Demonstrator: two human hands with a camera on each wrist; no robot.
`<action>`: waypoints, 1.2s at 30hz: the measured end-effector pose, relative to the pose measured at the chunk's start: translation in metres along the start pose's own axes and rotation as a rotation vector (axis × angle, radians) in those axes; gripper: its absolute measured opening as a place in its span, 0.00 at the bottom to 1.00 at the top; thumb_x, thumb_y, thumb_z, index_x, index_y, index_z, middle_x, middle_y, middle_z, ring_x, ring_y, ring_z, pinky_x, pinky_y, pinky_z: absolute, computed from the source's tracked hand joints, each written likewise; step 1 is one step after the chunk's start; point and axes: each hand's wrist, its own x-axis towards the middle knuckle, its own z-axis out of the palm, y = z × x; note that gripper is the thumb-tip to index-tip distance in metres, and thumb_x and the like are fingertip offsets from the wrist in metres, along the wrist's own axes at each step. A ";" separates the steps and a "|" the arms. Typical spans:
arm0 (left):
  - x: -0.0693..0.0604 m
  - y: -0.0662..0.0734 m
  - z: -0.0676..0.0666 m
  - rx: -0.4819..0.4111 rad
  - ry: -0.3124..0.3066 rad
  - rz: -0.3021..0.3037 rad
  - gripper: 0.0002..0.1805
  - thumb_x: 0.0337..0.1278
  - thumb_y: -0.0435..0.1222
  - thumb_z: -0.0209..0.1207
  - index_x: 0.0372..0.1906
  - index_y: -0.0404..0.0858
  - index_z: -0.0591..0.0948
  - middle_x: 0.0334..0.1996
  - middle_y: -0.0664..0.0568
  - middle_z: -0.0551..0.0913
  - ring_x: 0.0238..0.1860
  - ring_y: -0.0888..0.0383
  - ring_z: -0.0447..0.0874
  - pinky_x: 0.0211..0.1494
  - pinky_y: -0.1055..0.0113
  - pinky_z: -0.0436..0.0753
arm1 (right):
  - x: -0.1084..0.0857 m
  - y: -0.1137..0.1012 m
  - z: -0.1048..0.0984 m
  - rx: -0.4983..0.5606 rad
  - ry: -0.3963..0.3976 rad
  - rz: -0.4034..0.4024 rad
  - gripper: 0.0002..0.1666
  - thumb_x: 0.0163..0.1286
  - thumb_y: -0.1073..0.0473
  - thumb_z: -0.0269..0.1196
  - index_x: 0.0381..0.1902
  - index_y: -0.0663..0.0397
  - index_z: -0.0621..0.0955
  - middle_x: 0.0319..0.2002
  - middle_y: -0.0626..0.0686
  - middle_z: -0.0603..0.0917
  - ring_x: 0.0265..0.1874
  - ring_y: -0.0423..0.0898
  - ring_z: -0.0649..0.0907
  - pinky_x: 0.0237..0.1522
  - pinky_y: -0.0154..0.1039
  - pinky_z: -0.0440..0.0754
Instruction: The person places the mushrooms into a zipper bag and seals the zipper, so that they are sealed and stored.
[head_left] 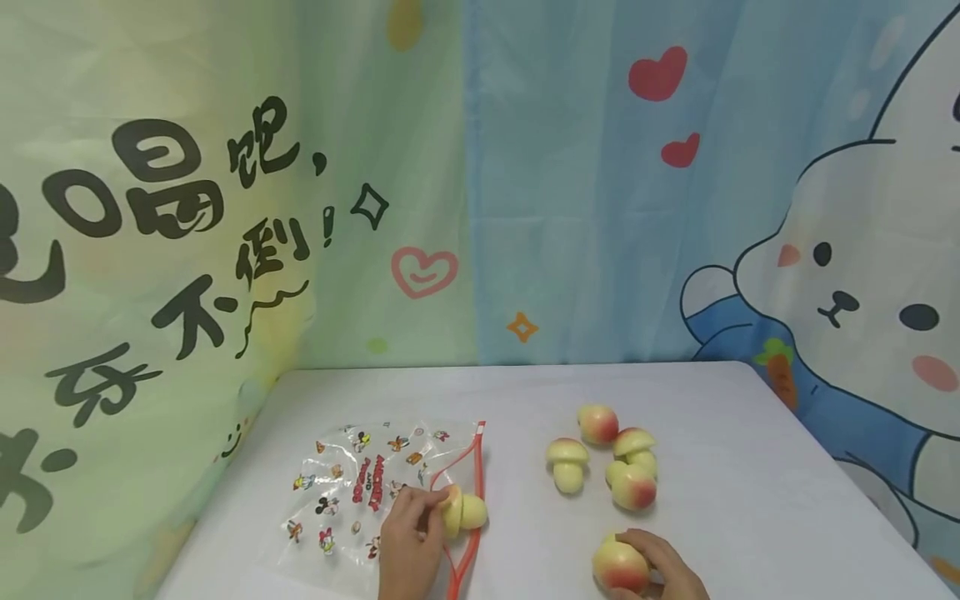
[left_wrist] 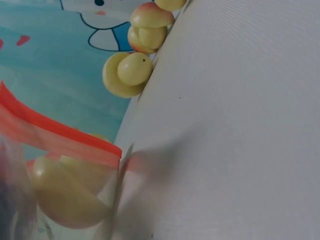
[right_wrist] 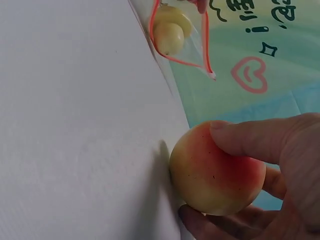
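A clear zip bag (head_left: 337,492) with cartoon prints and a red zip strip lies on the left of the table, its mouth facing right. My left hand (head_left: 412,537) pinches the upper edge of that mouth, holding it raised. Just inside the mouth sits a yellow toy mushroom (head_left: 467,512), also seen in the right wrist view as a mushroom (right_wrist: 169,37) framed by the red strip. My right hand (head_left: 667,567) grips another toy mushroom (right_wrist: 215,172) by its round red-and-yellow cap, thumb on top and fingers beneath. It is low at the table's near side.
Behind the right hand several more toy mushrooms stand or lie close together, among them an upright one (head_left: 567,465) and a red-capped one (head_left: 598,425). The white table (head_left: 750,467) backs onto a printed curtain (head_left: 555,183).
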 end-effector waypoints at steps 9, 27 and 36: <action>0.003 -0.001 0.000 0.029 -0.006 0.054 0.16 0.46 0.20 0.62 0.39 0.41 0.87 0.31 0.57 0.78 0.26 0.70 0.72 0.26 0.77 0.76 | 0.010 -0.012 0.024 -0.039 0.036 -0.185 0.34 0.42 0.61 0.80 0.50 0.49 0.81 0.53 0.51 0.82 0.46 0.36 0.81 0.39 0.32 0.83; 0.001 -0.007 0.002 -0.036 0.073 0.256 0.19 0.40 0.17 0.63 0.38 0.38 0.87 0.29 0.56 0.76 0.24 0.69 0.69 0.24 0.81 0.71 | 0.050 -0.049 0.089 0.071 -0.073 -0.330 0.30 0.46 0.67 0.77 0.49 0.49 0.81 0.58 0.56 0.79 0.55 0.56 0.79 0.43 0.35 0.83; 0.000 -0.009 0.001 -0.116 0.071 0.320 0.19 0.38 0.14 0.60 0.39 0.32 0.85 0.29 0.49 0.77 0.23 0.65 0.72 0.25 0.81 0.71 | 0.044 -0.056 0.115 0.110 -0.018 -0.419 0.32 0.42 0.71 0.77 0.47 0.47 0.82 0.57 0.56 0.80 0.51 0.51 0.81 0.37 0.33 0.83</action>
